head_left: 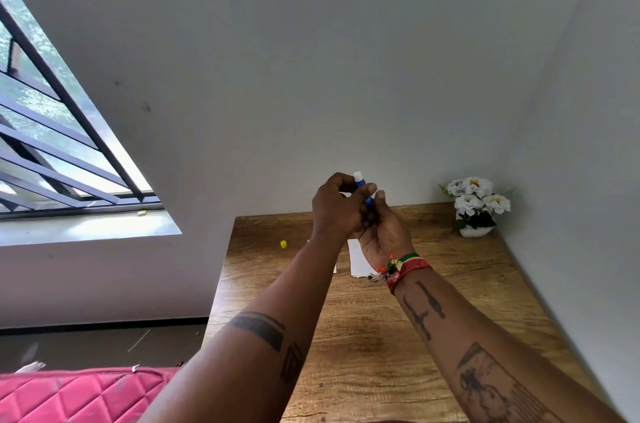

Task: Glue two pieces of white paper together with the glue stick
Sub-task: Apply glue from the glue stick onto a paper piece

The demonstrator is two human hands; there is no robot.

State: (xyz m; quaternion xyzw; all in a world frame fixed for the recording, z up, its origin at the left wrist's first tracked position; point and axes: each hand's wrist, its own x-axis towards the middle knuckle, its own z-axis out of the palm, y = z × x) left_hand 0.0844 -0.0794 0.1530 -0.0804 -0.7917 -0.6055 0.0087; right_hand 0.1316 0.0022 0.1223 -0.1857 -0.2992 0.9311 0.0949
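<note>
Both hands are up in the air over the far end of the wooden counter (363, 336), bunched together around the glue stick (360, 181). The left hand (334, 206) has its grip clamped on the upper part of the stick, thumb and fingers wrapped round it, and the white glue tip pokes out above the fingers. The right hand (382, 232) sits just below, palm turned toward the camera, grip closed on the blue bottom end. There's a red, green and yellow bracelet (405, 266) on that wrist.

Down on the counter under the hands are the sheets of white paper (356, 259), mostly hidden by the forearms, so can't really tell how they overlap. A small yellow cap (283, 244) sits on the counter off to the left, well apart from the paper. White flowers in a little white pot (476, 206) are in the far right corner against the wall.
</note>
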